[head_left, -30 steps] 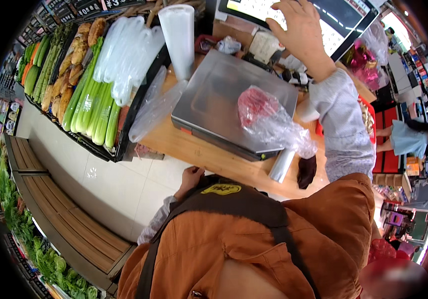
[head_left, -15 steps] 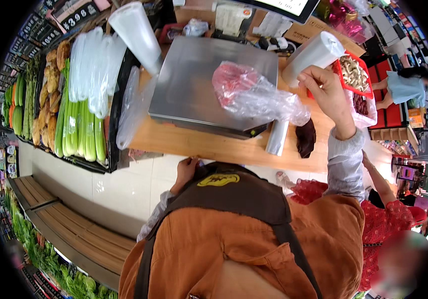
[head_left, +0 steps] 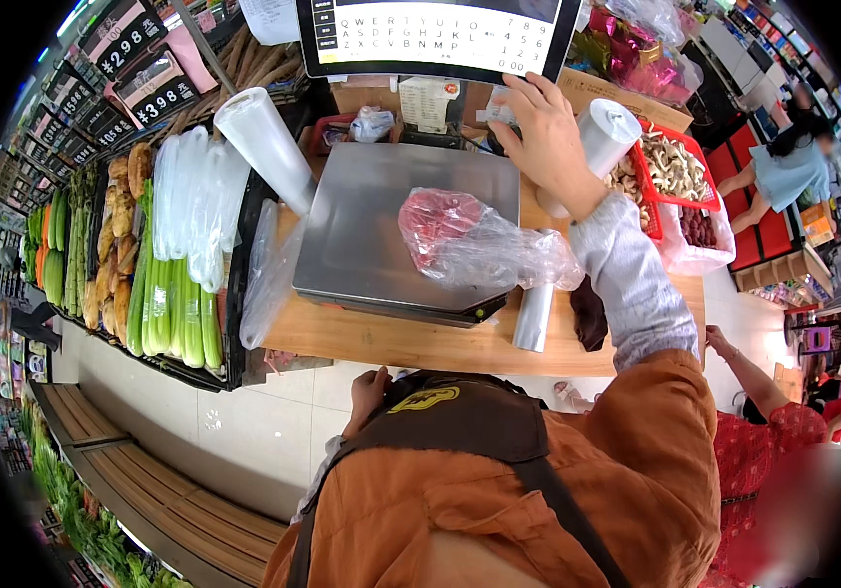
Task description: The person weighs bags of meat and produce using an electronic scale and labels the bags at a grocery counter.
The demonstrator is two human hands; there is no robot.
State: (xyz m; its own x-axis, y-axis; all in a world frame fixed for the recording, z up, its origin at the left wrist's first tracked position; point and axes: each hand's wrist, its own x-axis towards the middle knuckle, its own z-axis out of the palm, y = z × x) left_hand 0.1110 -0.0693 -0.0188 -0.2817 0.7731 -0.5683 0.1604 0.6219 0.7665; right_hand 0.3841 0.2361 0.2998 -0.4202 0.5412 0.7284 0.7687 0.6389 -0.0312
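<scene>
My right hand (head_left: 550, 132) reaches up to the lower edge of a touchscreen (head_left: 440, 44), open, its fingers stretched out and holding nothing. On the flat metal scale (head_left: 361, 220) lies a clear plastic bag (head_left: 499, 250) with something reddish-pink in it; its gathered end hangs over the scale's right side. What the red content is cannot be made out. My left hand (head_left: 368, 394) stays low beside my dark apron (head_left: 469, 421), in front of the wooden counter (head_left: 371, 333). Its fingers are curled and partly hidden, so anything inside them does not show.
Rolls of clear bags stand left (head_left: 262, 142) and right (head_left: 608, 137) of the scale. A silver roll (head_left: 535, 318) lies in front. Packed celery (head_left: 170, 318) fills a black crate at left. Mushrooms sit in a red basket (head_left: 704, 196) at right. A person in red (head_left: 753, 461) stands at lower right.
My right hand has left its place by the right bag roll, moving left and up to the screen, its pinched fingers now stretched. The view has tilted up, showing more of the screen.
</scene>
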